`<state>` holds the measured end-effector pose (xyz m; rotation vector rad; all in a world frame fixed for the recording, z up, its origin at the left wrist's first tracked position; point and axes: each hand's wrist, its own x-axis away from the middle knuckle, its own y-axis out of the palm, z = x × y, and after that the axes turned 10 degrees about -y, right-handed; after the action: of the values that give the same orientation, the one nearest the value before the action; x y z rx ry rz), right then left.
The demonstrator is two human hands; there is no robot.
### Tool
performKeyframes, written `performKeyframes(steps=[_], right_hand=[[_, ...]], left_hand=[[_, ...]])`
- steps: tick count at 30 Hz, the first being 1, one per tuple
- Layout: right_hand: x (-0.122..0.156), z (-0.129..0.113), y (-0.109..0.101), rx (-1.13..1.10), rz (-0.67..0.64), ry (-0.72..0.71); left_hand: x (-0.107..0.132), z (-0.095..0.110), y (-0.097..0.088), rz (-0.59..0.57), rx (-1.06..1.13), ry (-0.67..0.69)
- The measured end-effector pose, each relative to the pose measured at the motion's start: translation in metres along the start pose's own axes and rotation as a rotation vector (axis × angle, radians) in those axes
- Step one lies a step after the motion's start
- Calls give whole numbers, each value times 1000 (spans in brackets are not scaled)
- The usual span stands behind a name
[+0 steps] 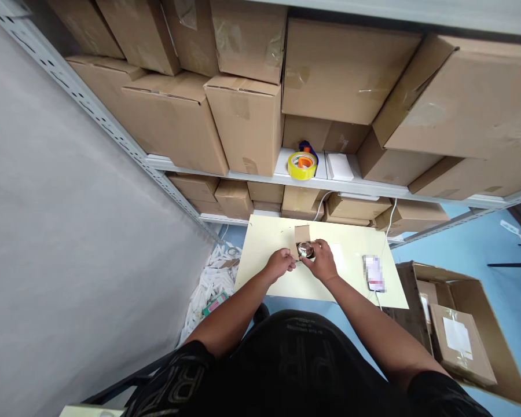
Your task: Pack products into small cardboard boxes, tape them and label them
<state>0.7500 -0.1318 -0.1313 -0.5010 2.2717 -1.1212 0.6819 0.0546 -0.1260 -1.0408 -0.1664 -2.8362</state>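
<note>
A small open cardboard box is on the pale yellow table between my hands, with one flap raised toward the shelf. At its near end is a round, shiny, glass-like object with a dark rim; its exact kind is too small to make out. My left hand is closed, its fingertips pinching the left side flap of the box. From the right, my right hand curves its thumb and fingers around the round object. The lower part of the box is hidden by the hands.
Shelves of cardboard cartons rise behind the table. A yellow tape roll in a dispenser sits on the shelf edge. A phone with a cable lies at right. An open carton stands on the floor; white scraps lie left.
</note>
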Motion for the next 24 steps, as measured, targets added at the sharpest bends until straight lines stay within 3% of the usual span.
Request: performKeyframes(steps=[4,8,10,16,22,24], right_hand=[[14,10,-4,-126,-67,-2],[28,18,-6,-311,23,236],[30,17,-4,-380,-16,280],[27,4,6,-292,-116,14],[33,-7,15,-109,-178,-32],[35,-10,17,-104,-170,-28]], left_hand=[[-2,-3,-2,59,-85,46],[1,-1,-3,201,-246,202],[3,2,-2,246,-294,299],[-1,8,2,201,-462,551],[-14,16,-7,309,-469,432],[-19,22,-14,258,-425,352]])
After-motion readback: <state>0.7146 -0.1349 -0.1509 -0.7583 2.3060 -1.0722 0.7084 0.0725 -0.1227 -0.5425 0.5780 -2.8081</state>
